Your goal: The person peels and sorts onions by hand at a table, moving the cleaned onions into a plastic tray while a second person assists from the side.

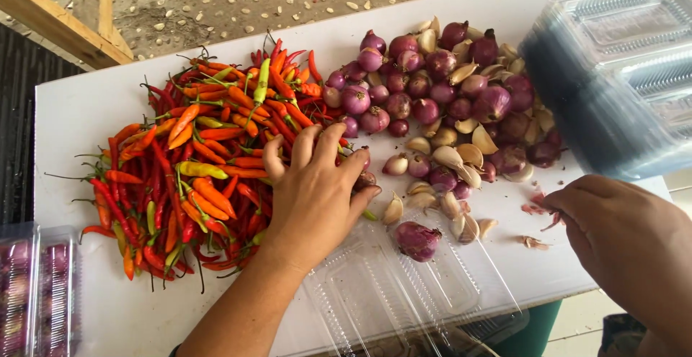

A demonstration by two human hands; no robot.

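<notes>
Left hand (pixel 317 184), fingers spread, is pressing on the chili pile's (pixel 194 177) right edge beside shallots (pixel 432 90); right hand (pixel 620 234), grip unclear, is hovering past the white board's (pixel 94 105) near-right edge.

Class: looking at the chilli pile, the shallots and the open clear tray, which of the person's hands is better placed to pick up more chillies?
Probably the left hand: it lies spread on the chillies. The right hand is off by the table's right edge.

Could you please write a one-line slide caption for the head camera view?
Left hand reaches into chilli peppers beside shallots and an open clear tray.
</notes>
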